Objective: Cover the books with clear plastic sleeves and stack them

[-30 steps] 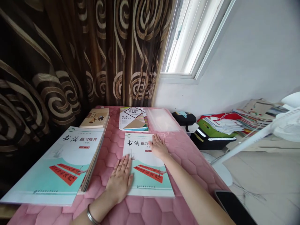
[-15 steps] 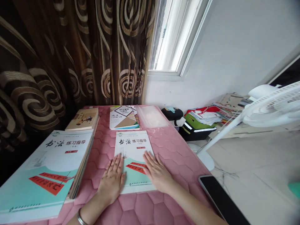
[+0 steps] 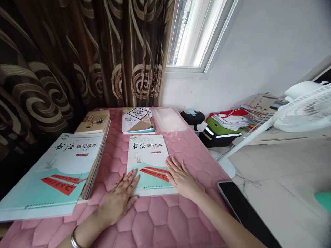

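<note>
A calligraphy workbook [image 3: 152, 160] with a white and mint-green cover and red strips lies flat on the pink quilted table cover [image 3: 160, 220]. My left hand [image 3: 119, 196] rests at its lower left corner, fingertips on the cover's edge and palm on the quilting. On the workbook's right edge lies my right hand [image 3: 182, 177], fingers stretched out. Both hands are open and grip nothing. To the left, a larger-looking workbook [image 3: 59, 168] with the same cover design tops a stack of books.
Behind the workbook are a pile of textbooks [image 3: 138, 120] and clear plastic sleeves [image 3: 170, 120]. A tan book [image 3: 92, 122] lies at the back left. A dark phone-like slab [image 3: 245, 213] is at the right edge. A white fan [image 3: 248, 141] stands beyond, near bags and papers.
My hands have moved apart and slid toward the workbook's edges, uncovering more of its cover. The camera view has tilted slightly downward.
</note>
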`<state>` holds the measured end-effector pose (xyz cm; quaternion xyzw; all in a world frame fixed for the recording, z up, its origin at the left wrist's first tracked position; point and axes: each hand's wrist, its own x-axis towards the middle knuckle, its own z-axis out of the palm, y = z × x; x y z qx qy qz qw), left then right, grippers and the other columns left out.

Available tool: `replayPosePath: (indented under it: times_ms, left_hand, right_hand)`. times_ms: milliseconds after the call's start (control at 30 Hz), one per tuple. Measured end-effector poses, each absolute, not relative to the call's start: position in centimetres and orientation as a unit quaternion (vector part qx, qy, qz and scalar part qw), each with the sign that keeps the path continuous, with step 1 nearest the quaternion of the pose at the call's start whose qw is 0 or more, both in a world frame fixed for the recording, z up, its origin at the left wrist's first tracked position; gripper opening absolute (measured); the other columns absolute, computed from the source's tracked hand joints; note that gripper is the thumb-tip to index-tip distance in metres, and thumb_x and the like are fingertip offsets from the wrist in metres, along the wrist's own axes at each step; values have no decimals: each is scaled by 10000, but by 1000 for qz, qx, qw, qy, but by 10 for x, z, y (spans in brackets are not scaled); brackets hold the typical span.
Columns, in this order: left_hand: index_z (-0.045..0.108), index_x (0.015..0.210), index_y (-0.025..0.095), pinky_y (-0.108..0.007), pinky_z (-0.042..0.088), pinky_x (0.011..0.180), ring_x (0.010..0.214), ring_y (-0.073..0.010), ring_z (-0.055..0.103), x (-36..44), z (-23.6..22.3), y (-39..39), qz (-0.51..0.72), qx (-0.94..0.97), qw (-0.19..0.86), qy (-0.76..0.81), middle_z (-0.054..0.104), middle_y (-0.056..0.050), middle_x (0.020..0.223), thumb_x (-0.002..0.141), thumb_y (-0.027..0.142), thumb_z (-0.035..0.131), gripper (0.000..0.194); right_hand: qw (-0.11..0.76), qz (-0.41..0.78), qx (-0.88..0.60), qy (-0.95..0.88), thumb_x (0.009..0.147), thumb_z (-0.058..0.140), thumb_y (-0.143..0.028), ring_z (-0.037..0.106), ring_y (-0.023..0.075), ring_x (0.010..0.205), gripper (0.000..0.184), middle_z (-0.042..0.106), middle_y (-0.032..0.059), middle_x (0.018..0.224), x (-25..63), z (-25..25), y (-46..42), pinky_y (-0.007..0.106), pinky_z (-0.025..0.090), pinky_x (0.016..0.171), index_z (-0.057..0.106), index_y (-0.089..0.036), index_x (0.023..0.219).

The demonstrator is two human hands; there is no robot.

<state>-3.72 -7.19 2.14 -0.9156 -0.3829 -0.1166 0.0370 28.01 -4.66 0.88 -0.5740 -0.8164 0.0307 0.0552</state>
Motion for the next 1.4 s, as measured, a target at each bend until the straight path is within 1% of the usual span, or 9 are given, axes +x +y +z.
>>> replayPosePath:
  times_ms: [133, 267, 367, 433, 567, 700, 933, 1133, 1400]
  left_hand:
    - [211, 1522, 249, -423, 331, 1149, 1406, -209, 356, -50, 23, -70, -125, -913, 35, -386, 329, -88, 1551, 953, 406, 464, 642]
    - [334, 1479, 211, -462, 371, 1129, 1382, -236, 396, -32, 28, -73, -125, -918, 18, -377, 407, -105, 1510, 919, 334, 527, 605]
    - [423, 1427, 219, -468, 385, 1125, 1351, -230, 444, -8, 33, -76, -132, -931, -2, -341, 498, -97, 1450, 925, 261, 506, 511]
    - [476, 1386, 215, -467, 390, 1123, 1319, -228, 485, 4, 36, -76, -140, -932, -13, -334, 537, -103, 1416, 929, 250, 501, 459]
    - [584, 1265, 197, -502, 392, 1114, 1261, -229, 546, 8, 38, -76, -143, -931, -8, -336, 611, -100, 1335, 930, 259, 515, 347]
    - [652, 1167, 216, -526, 400, 1100, 1223, -234, 577, -6, 36, -76, -155, -924, 7, -350, 657, -73, 1273, 930, 272, 520, 277]
    - [704, 1098, 263, -531, 398, 1095, 1206, -246, 587, -44, 31, -75, -181, -909, 22, -376, 669, -56, 1252, 913, 339, 547, 254]
    - [664, 1186, 331, -494, 449, 1058, 1179, -223, 597, -62, 33, -73, -178, -909, 17, -376, 642, -21, 1298, 910, 372, 563, 297]
    - [621, 1241, 355, -496, 469, 1031, 1183, -218, 597, -64, 36, -71, -154, -917, 19, -367, 609, -16, 1344, 924, 355, 541, 326]
  right_hand:
    - [76, 21, -575, -814, 1018, 221, -428, 169, 266, 1472, 556, 259, 66, 1570, 279, 11, -47, 577, 132, 1183, 284, -172, 1508]
    - [98, 33, -544, -833, 1010, 299, -387, 169, 298, 1468, 525, 275, 97, 1562, 255, 25, -66, 604, 152, 1174, 385, -143, 1466]
    - [128, 70, -475, -868, 961, 447, -429, 182, 290, 1466, 570, 285, 99, 1563, 229, 30, -90, 553, 214, 1185, 408, -148, 1455]
    - [163, 91, -464, -866, 924, 534, -402, 256, 280, 1445, 569, 369, 114, 1527, 213, 29, -102, 509, 291, 1172, 453, -149, 1427]
    - [221, 106, -492, -836, 901, 602, -325, 432, 255, 1355, 363, 556, 114, 1388, 201, 24, -108, 476, 393, 1126, 618, -176, 1232]
    - [243, 104, -491, -830, 885, 631, -252, 476, 246, 1323, 193, 616, 75, 1320, 209, 23, -104, 498, 386, 1125, 668, -219, 1072]
    - [234, 80, -511, -823, 878, 618, -194, 463, 237, 1335, 200, 604, 47, 1342, 252, 21, -107, 512, 381, 1115, 675, -256, 1059]
    - [223, 45, -525, -820, 908, 569, -221, 479, 264, 1321, 198, 617, 52, 1321, 288, 11, -109, 580, 336, 1115, 684, -265, 1063]
    - [213, 60, -540, -812, 936, 511, -249, 488, 271, 1313, 229, 647, 37, 1279, 305, 6, -109, 593, 359, 1093, 703, -277, 1057]
